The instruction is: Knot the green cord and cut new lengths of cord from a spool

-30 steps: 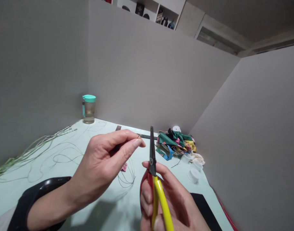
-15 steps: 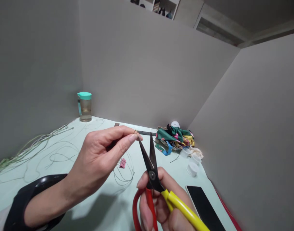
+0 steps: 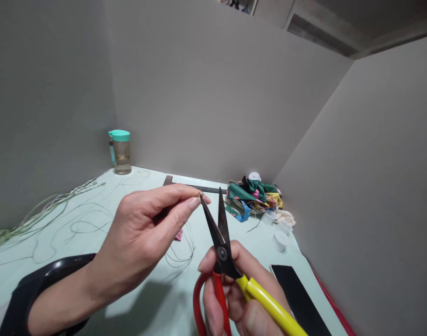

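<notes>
Gripping scissors [image 3: 222, 254] in R hand [image 3: 248, 280], closed round red & yellow handles; in front of L hand's [image 3: 143, 228] fingertips, long axis running up & away from R hand, slightly left, blades spread. Pinching tiny brownish bit [image 3: 201, 194] btwn L thumb & forefinger, too small to ID; left blade tip right at pinch, contact unclear. Beyond L fingertips, crosswise & partly behind blades: dark bar [image 3: 213, 189]. Under L hand, partly hidden: pink clip [image 3: 178, 235], w/ looped thin cord [image 3: 192, 254] beside. Past R hand, to right of blades: cloth pile [image 3: 239, 192], clear cups [image 3: 279, 241] nearer. Just right of R hand, partly blocked by it: phone [image 3: 300, 298]. Left of L hand: loose threads [image 3: 89, 224], green strands [image 3: 20, 233]; farther off, upright, teal-lidded jug [image 3: 122, 154].
</notes>
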Motion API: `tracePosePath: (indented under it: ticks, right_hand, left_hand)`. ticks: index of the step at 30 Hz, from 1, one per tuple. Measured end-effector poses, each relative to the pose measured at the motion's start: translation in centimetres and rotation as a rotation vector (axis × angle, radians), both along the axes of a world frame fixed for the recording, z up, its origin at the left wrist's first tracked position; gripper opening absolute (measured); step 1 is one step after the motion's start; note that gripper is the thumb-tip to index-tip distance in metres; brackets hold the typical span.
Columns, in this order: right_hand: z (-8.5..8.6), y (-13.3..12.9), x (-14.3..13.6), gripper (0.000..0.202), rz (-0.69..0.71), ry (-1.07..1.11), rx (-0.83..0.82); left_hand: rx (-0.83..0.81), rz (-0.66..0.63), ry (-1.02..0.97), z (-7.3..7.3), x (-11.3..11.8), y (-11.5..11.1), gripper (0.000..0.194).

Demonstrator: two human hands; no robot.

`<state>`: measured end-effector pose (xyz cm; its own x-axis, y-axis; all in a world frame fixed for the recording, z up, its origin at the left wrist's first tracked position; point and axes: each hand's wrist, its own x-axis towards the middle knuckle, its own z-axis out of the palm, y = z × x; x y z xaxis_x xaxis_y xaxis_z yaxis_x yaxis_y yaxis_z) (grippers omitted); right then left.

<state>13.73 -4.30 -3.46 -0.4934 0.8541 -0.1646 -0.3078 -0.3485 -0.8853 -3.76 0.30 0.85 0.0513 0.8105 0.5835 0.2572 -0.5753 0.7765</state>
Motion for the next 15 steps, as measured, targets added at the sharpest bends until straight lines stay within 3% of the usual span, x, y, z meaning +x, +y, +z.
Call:
tracePosePath:
  ticks: [4,9,15]
  right_hand:
    - [-0.3,0.1,0.2,0.058,0.023,-0.002,0.010]
    - [-0.1,-0.3,-0.2,0.052,-0.025,0.001,-0.042]
    - [1.3,-1.4,-1.5,0.055,-0.180,-0.005,0.015]
  left_hand:
    - [-0.014,0.000,-0.004,0.0,0.1,-0.1,0.019]
    - [0.052,-0.019,0.053,-0.3,0.0,0.1,0.020]
    - [0.036,-0.105,0.050,-0.7,-0.4,0.5,0.022]
